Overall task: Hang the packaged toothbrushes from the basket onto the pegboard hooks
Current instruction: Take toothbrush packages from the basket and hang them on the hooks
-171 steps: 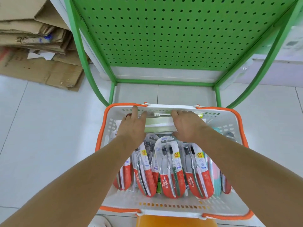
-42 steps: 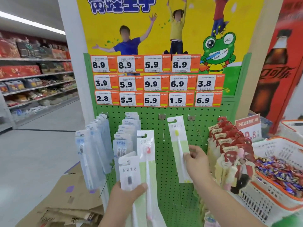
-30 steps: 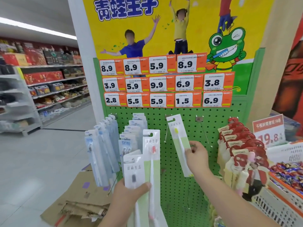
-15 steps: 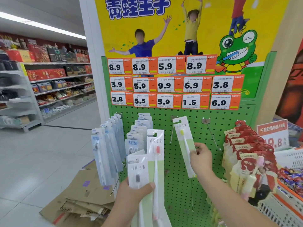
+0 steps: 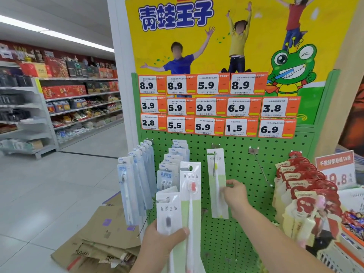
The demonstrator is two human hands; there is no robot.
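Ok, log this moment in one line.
step: hanging | right hand: green pack on hook | left hand: two packs | empty hook

Occlusion: left hand [image 5: 161,245] covers lower ends of two packaged toothbrushes [image 5: 190,203] | Cut-off: white basket [image 5: 352,200] at right edge | Illegible: small print on price tags [image 5: 204,107]

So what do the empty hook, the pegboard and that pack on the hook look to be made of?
Empty hook: thin bare metal wire, it seems; grey with a glint.
Pegboard: likely painted sheet metal; even green coat, regular punched holes.
Pack on the hook, pinched by the right hand: printed card, probably under clear plastic; matte white and green.
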